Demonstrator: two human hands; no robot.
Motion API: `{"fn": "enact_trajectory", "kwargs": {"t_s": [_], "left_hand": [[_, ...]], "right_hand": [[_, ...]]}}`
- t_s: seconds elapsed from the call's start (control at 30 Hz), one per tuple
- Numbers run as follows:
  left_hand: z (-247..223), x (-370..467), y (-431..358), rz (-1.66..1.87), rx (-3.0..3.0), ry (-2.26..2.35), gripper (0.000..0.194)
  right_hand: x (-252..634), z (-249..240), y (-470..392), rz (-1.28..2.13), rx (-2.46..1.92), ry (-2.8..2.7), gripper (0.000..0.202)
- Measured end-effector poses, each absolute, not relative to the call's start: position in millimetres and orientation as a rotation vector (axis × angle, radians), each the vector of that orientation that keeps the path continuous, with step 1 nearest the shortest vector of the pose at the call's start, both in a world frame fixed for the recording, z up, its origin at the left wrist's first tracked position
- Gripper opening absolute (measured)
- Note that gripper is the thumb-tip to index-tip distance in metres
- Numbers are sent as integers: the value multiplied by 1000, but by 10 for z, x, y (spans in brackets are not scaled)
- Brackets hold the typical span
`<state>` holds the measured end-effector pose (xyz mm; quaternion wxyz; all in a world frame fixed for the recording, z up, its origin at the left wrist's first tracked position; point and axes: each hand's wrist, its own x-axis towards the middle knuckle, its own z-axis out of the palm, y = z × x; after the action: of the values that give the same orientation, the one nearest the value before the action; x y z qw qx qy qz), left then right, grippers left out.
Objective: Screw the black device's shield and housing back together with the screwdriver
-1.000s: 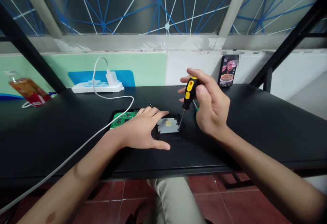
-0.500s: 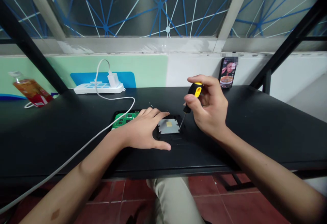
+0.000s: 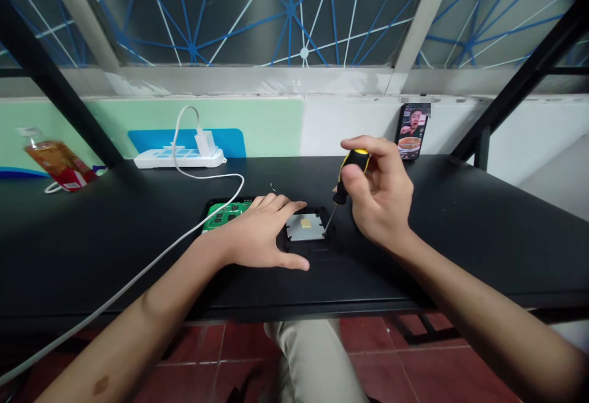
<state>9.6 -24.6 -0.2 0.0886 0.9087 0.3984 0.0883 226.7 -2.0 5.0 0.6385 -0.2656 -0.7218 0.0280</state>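
My right hand [image 3: 380, 191] grips a black-and-yellow screwdriver [image 3: 340, 196] tilted down to the left. Its tip meets the right edge of a silver metal plate [image 3: 297, 232], which has a small yellowish pad [image 3: 306, 223] on it. The plate sits in a black device housing [image 3: 329, 216]. My left hand [image 3: 257, 231] lies flat with fingers and thumb spread, across the left side of the housing. Behind that hand a green circuit board [image 3: 218, 214] shows in part; the rest is hidden beneath the palm and wrist.
A white cable [image 3: 151, 262] runs across the black table [image 3: 483, 231] from a power strip [image 3: 179, 158] by the wall. A drink bottle [image 3: 59, 161] leans at the far left. A phone [image 3: 411, 133] stands upright against the wall. Tiny bits [image 3: 272, 187] lie behind my left hand.
My right thumb and fingers have shifted on the screwdriver handle, which looks turned. The screwdriver's tip stays at the plate's right edge. My left hand holds its place.
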Motion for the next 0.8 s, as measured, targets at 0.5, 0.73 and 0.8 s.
{"fn": "enact_trajectory", "kwargs": {"t_s": [0.5, 0.73, 0.8], "left_hand": [[-5, 91, -242, 261, 2705, 1172, 99], [3, 95, -247, 254, 2705, 1174, 99], [-1, 95, -246, 252, 2704, 1172, 99]], "right_hand": [[2255, 30, 3, 94, -616, -1647, 35], [2243, 18, -35, 158, -587, -1672, 35], [2242, 19, -40, 141, -590, -1669, 35]]}}
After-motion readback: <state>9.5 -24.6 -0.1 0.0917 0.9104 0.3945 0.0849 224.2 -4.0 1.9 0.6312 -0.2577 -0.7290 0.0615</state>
